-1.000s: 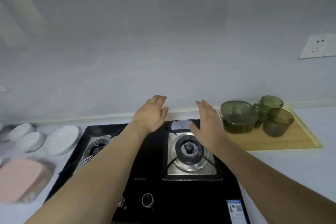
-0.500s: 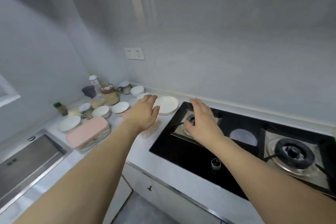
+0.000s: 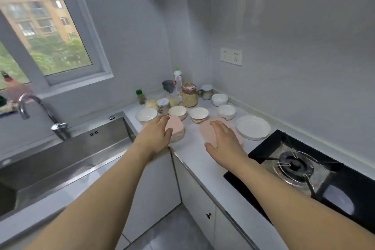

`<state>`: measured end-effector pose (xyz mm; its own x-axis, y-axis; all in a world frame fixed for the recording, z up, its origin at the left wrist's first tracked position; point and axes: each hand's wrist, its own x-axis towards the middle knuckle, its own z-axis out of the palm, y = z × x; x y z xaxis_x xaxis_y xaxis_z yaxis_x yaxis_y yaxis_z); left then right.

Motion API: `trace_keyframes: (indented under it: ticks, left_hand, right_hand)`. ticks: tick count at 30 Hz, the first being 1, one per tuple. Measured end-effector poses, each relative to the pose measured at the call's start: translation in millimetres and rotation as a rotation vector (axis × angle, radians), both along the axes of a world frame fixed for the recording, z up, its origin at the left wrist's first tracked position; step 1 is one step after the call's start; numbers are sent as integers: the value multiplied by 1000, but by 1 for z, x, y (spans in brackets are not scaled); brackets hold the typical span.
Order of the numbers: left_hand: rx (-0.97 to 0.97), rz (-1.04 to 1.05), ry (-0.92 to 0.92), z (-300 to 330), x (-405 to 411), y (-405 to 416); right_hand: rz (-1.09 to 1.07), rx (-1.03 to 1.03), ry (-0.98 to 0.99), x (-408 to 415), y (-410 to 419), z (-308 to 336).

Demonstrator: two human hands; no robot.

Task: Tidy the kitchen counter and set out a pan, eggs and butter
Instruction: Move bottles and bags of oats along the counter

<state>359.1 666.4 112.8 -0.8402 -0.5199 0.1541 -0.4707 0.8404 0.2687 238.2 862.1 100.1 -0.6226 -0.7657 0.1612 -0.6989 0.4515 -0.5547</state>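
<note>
My left hand point(image 3: 156, 134) is spread flat, fingers straight, over a pink-lidded box point(image 3: 177, 131) at the counter's corner by the sink. I cannot tell whether it touches the lid. My right hand point(image 3: 223, 138) is also flat and open, over a flat pink piece point(image 3: 208, 133) lying on the white counter point(image 3: 192, 148). Neither hand grips anything. Behind them stand several white bowls point(image 3: 198, 114) and a white plate point(image 3: 252, 127).
Jars point(image 3: 189, 95), a white bottle point(image 3: 177, 80) and a small green-capped jar point(image 3: 140, 97) crowd the back corner. A steel sink point(image 3: 71, 154) with a tap point(image 3: 40, 111) lies left, and a black gas hob point(image 3: 294, 166) right. A wall socket point(image 3: 231, 56) is above.
The view has swung left from the hob to the counter corner. Both hands moved left with it, from above the burners to over the pink box and pink piece, staying open.
</note>
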Motion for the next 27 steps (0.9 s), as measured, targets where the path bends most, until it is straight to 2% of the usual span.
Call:
trace_keyframes:
  ticks: [13, 27]
  left_hand:
    - [-13, 162, -15, 5, -88, -110]
    - [27, 90, -132, -27, -155, -189]
  right_hand:
    - [76, -30, -59, -123, -121, 4]
    - [47, 17, -162, -183, -203, -14]
